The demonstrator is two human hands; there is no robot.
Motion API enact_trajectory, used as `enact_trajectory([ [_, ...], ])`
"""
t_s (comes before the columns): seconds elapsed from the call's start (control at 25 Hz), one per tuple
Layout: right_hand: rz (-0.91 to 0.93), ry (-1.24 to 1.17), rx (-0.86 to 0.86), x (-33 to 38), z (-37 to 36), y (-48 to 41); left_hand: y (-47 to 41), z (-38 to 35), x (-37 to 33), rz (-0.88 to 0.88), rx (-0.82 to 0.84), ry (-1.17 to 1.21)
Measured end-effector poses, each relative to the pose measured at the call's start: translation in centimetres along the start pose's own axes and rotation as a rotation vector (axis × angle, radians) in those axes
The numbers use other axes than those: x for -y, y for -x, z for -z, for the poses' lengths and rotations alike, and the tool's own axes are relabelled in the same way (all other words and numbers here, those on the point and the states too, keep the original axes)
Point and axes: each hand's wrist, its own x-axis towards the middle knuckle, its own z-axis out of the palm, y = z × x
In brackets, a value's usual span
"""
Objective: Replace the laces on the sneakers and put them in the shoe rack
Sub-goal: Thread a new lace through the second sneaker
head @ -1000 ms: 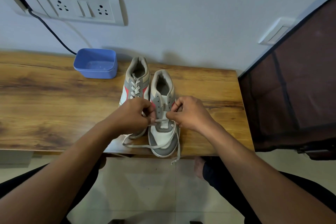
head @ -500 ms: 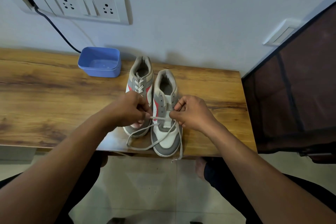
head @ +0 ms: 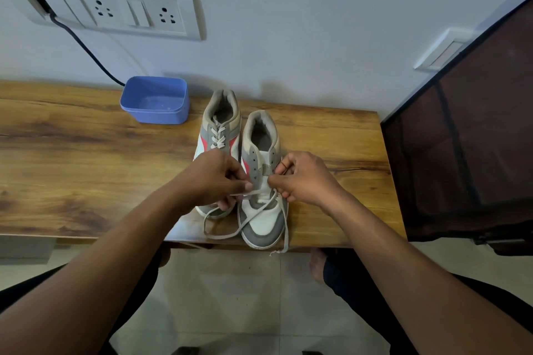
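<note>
Two grey-and-white sneakers with red accents stand side by side on the wooden table, toes toward me. The left sneaker is laced. The right sneaker has open upper eyelets and a white lace through its lowest holes, with the loose ends trailing past the toe and over the table edge. My left hand pinches one lace end above the toe area. My right hand pinches the other end at the shoe's right side.
A blue plastic tub sits at the back of the table, left of the shoes. A dark mesh-sided rack stands at the right of the table. A black cable hangs from the wall sockets.
My hands have stayed on the lace across the right sneaker's lower eyelets, pulling it slightly taut. The view has shifted a little; the shoes have not moved.
</note>
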Motion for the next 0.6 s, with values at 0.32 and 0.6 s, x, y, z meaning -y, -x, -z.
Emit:
enact_trajectory([
  [0.32,-0.004,0.011,-0.006,-0.2,0.0,-0.1,0.2,1.0,0.0,-0.112,-0.117,-0.058],
  [0.6,0.002,0.006,-0.011,-0.2,0.0,-0.1,-0.3,-1.7,0.5,-0.229,-0.155,-0.383],
])
